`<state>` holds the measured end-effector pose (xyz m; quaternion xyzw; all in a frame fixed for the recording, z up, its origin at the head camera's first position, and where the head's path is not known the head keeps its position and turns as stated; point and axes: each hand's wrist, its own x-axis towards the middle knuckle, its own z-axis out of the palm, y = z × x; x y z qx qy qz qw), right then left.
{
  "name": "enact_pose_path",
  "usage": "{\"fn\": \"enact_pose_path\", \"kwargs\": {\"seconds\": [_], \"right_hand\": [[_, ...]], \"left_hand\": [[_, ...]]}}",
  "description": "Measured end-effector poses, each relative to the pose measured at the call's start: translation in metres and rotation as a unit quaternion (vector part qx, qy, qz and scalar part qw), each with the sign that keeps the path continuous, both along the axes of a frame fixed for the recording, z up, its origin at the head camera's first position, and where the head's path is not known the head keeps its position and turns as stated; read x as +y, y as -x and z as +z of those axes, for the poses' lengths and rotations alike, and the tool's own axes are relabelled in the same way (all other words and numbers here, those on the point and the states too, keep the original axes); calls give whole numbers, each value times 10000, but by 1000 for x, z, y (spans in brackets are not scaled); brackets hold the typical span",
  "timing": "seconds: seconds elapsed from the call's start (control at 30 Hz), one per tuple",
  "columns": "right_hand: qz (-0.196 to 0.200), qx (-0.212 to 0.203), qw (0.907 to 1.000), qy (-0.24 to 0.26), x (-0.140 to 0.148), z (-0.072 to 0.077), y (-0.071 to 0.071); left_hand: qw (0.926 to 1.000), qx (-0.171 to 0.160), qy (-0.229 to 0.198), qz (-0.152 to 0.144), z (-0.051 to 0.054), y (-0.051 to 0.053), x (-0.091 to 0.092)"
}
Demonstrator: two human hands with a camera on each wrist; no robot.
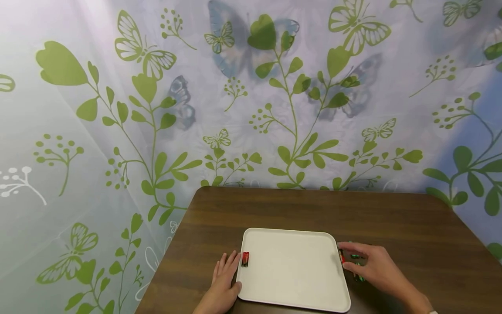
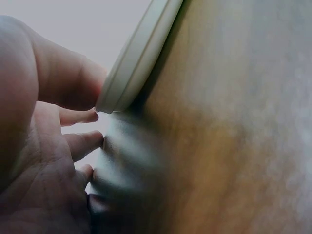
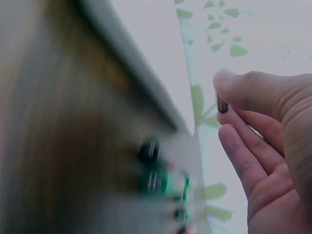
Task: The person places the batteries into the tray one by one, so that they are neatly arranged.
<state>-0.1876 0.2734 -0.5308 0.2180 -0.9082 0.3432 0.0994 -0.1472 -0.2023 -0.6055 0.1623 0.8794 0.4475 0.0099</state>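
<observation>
A white rectangular tray (image 1: 294, 270) lies on the brown table. Two red-and-black batteries (image 1: 245, 259) sit side by side inside its left rim. My left hand (image 1: 222, 283) is at that rim with fingers extended; in the left wrist view its thumb (image 2: 73, 80) touches the tray edge. Over the tray's right rim, my right hand (image 1: 374, 266) pinches another red-and-black battery (image 1: 342, 256) between thumb and fingers. The right wrist view shows only the dark end of this battery (image 3: 222, 104) below the thumb. Several green batteries (image 1: 358, 277) lie on the table, partly hidden by the right hand.
The wooden table (image 1: 313, 207) reaches back to a hanging cloth (image 1: 243, 109) printed with green leaves and butterflies. Blurred green batteries (image 3: 156, 180) show beside the tray's edge in the right wrist view.
</observation>
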Motion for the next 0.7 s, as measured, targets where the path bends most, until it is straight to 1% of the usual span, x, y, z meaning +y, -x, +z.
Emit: {"fn": "enact_pose_path", "kwargs": {"seconds": [0.03,0.1,0.17,0.27,0.37,0.47,0.57,0.7], "right_hand": [[20,-23,10000,66,-6,1,2],[65,20,9998,197,-19,1,5],[92,150,9995,281,-32,-1,9],[215,206,9985,455,-50,-2,13],[265,164,9976,625,-67,-2,17],[315,38,9960,836,-82,-2,20],[360,-60,9946,975,-97,-1,22],[469,-121,9918,1180,-118,0,27]], "left_hand": [[10000,-1,15,-1,1,0,0],[9999,-105,65,47,2,0,1],[9998,-176,88,43,4,1,2],[9996,-267,83,31,4,2,1],[9996,-281,77,0,3,3,0],[9997,-230,79,-9,4,1,1],[9998,-176,50,16,10,-3,3],[9994,-292,-188,-20,22,-6,6]]}}
